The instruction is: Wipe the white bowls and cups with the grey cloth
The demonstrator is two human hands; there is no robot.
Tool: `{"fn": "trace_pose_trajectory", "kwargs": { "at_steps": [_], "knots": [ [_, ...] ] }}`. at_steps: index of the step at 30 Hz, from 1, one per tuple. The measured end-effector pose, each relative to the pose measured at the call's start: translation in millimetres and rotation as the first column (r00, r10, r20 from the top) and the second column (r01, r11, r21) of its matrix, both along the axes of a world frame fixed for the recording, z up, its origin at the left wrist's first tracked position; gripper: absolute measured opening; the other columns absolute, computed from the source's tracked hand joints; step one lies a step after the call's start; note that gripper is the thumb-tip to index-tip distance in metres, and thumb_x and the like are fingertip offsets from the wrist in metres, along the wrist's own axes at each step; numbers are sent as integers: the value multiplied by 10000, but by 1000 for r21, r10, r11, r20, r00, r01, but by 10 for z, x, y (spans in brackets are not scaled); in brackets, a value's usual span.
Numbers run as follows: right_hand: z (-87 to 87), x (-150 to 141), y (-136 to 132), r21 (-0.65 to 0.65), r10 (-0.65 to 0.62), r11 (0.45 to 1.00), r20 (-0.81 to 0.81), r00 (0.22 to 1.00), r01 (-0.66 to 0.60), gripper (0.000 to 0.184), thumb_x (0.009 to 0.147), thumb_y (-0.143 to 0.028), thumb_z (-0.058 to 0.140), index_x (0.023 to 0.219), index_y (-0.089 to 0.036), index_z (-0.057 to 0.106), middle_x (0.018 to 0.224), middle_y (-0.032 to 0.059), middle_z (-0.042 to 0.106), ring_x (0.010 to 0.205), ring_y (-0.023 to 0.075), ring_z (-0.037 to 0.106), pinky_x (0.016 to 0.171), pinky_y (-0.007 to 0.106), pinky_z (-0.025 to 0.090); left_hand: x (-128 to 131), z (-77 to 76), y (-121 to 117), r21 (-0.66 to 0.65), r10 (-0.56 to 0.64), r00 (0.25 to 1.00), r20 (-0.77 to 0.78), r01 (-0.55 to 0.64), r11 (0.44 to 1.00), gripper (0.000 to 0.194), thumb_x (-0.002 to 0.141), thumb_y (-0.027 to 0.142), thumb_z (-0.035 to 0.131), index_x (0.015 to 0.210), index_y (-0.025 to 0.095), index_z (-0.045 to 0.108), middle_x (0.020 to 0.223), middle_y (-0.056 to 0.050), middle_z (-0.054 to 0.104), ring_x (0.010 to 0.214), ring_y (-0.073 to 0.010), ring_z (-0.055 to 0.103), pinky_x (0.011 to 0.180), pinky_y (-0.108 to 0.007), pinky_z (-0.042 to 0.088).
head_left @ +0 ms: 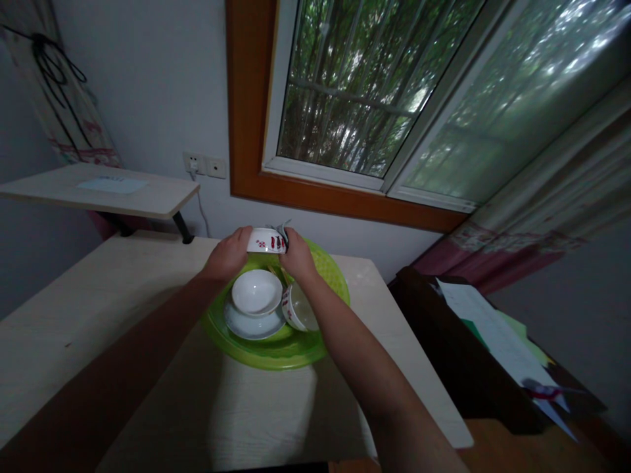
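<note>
Fingers of the left hand (229, 256) and right hand (298, 256) grip a red-patterned bowl (263, 241) from either side, above the green basin (276, 360) on the desk (261, 410)

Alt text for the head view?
A person's left hand and right hand hold a white red-printed bowl and what looks like grey cloth above a green plastic basin on a pale wooden table. Inside, a plain white bowl sits on a white dish, beside a tilted white bowl with printed decoration.
</note>
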State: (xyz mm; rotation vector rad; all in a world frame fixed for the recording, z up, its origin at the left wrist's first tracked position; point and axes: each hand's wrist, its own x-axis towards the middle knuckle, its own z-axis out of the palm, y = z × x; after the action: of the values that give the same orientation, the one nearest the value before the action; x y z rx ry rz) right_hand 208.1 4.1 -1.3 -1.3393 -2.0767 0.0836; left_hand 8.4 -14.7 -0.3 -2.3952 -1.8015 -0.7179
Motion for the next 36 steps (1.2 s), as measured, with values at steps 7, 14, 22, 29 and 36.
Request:
{"fn": "trace_pose_trajectory", "kwargs": {
  "at_steps": [7, 14, 22, 29, 36],
  "knots": [
    [-32, 48, 40, 2, 41, 999, -28, 999, -40, 512, 787, -98, 496, 1297, -134, 475, 1226, 137, 614, 1111, 241, 576, 974, 356, 451, -32, -16, 9, 51, -49, 999, 2, 49, 997, 613, 811, 38, 419, 1414, 143, 391, 1396, -150, 517, 1245, -258, 547, 1057, -353, 447],
    [140, -66, -177, 124, 187, 972, 87, 979, -197, 570, 782, -120, 514, 1350, -168, 483, 1391, 126, 494, 1294, 243, 434, 1124, 383, 346, 4, -1, 4, 41, -11, 998, -69, 14, 999, 503, 869, 65, 387, 1363, 142, 433, 1309, -161, 561, 1151, -255, 600, 985, -360, 492],
    [48, -6, -49, 105, 156, 983, -52, 986, -150, 582, 759, -94, 513, 1338, -148, 479, 1310, 126, 540, 1223, 223, 492, 1089, 361, 384, -21, 9, -7, 65, -24, 999, 40, 22, 998, 536, 846, 54, 388, 1376, 127, 424, 1346, -163, 541, 1183, -264, 578, 1017, -378, 474],
    [-77, 75, 75, 17, 138, 990, -91, 986, -137, 544, 768, -127, 549, 1309, -130, 486, 1238, 134, 578, 1149, 232, 539, 1033, 377, 427, -37, -30, 17, 83, -53, 997, 49, 49, 995, 578, 820, 44, 408, 1390, 137, 402, 1377, -148, 524, 1219, -248, 555, 1048, -368, 458],
    [48, -54, -96, 179, 274, 948, -39, 961, -263, 622, 727, -111, 576, 1342, -164, 495, 1349, 142, 511, 1266, 271, 454, 1118, 430, 356, -10, -7, 9, 64, -37, 999, -2, 37, 997, 455, 848, 58, 388, 1289, 123, 477, 1231, -160, 581, 1127, -259, 606, 960, -375, 498]
  ]
}}
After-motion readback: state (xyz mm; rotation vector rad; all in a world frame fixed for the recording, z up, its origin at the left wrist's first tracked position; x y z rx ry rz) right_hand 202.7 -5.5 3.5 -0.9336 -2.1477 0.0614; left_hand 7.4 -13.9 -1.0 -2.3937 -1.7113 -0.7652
